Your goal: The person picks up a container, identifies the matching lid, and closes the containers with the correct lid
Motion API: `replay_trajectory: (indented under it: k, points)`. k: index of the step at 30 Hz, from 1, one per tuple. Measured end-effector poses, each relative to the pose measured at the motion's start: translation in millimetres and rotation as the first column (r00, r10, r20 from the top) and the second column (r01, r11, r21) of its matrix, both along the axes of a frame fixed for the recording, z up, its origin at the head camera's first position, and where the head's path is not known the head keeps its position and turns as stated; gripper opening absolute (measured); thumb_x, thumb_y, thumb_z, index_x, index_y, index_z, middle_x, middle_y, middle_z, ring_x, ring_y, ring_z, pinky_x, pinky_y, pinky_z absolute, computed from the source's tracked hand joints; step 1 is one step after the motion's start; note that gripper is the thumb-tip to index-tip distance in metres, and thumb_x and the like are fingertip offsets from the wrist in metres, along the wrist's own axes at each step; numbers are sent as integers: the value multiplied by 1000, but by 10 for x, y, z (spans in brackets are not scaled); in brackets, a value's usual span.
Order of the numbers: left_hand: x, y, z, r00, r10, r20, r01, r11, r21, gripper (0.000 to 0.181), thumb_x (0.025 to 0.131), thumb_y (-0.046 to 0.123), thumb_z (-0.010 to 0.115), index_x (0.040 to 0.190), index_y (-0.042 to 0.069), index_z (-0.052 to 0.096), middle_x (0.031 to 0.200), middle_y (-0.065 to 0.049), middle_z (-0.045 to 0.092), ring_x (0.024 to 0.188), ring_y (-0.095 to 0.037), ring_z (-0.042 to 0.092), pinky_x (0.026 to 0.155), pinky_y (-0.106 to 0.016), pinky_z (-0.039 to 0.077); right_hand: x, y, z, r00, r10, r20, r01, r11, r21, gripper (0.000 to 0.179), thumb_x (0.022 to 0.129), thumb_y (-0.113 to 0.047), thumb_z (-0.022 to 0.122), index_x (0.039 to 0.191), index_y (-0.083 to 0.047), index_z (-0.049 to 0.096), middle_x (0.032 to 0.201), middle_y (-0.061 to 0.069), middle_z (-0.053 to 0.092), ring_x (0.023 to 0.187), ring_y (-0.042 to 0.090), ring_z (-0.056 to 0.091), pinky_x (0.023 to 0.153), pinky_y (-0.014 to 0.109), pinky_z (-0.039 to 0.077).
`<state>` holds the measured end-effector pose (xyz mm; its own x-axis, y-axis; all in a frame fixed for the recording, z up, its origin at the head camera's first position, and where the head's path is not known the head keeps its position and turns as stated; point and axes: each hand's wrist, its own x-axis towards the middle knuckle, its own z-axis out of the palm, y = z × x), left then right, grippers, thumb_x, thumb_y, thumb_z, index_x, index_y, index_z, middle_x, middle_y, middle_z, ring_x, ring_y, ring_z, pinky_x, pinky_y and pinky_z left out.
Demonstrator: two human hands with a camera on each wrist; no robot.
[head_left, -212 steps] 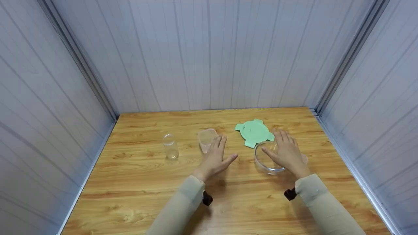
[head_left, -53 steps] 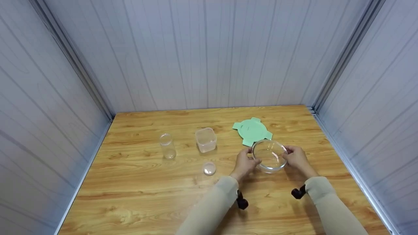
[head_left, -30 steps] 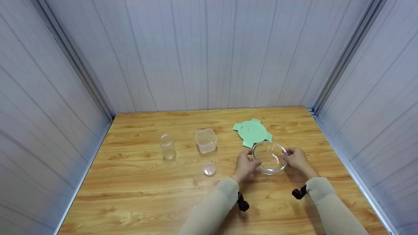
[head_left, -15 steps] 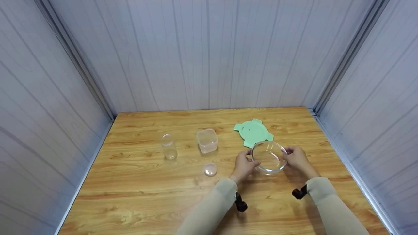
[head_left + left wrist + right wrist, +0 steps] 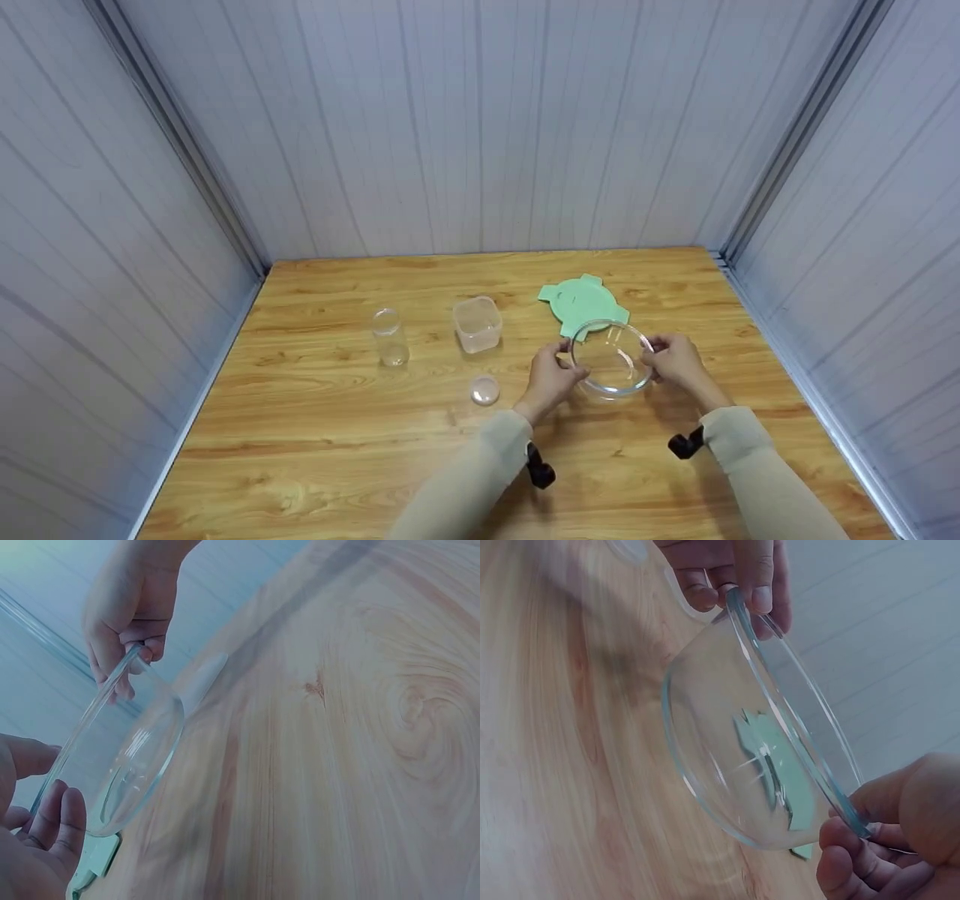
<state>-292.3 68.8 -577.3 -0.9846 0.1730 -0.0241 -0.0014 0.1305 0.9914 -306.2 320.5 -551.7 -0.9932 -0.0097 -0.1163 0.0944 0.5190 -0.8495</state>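
A clear glass bowl [image 5: 611, 367] is held by its rim between both hands, at the right of the table in the head view. My left hand [image 5: 551, 379] pinches the left side of the rim, thumb inside. My right hand [image 5: 675, 364] pinches the opposite side. Both grips also show in the left wrist view, where the bowl [image 5: 135, 757] looks raised off the wood. Just behind the bowl lies a flat green lid [image 5: 583, 304] with tabs, partly seen through the glass in the right wrist view.
To the left stand a clear square container [image 5: 478, 326] and a clear cylindrical jar [image 5: 391, 341]. A small round transparent lid [image 5: 484, 390] lies nearer. A whitish flat piece [image 5: 201, 682] lies beyond the bowl. Pale panel walls [image 5: 480, 135] enclose the wooden table [image 5: 315, 450].
Seven seconds ago the hands hovered open, the right over the bowl; later both took its rim. Over the last half second bowl and hands have shifted slightly left.
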Motion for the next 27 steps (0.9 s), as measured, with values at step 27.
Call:
replay_trajectory:
  k: [27]
  points:
    - [72, -392, 86, 999, 14, -45, -16, 999, -39, 60, 89, -3, 80, 145, -7, 60, 123, -15, 68, 76, -8, 57, 61, -18, 49, 68, -296, 66, 996, 85, 33, -82, 993, -90, 23, 99, 3, 67, 119, 11, 59, 96, 9, 61, 61, 12, 63, 55, 24, 56]
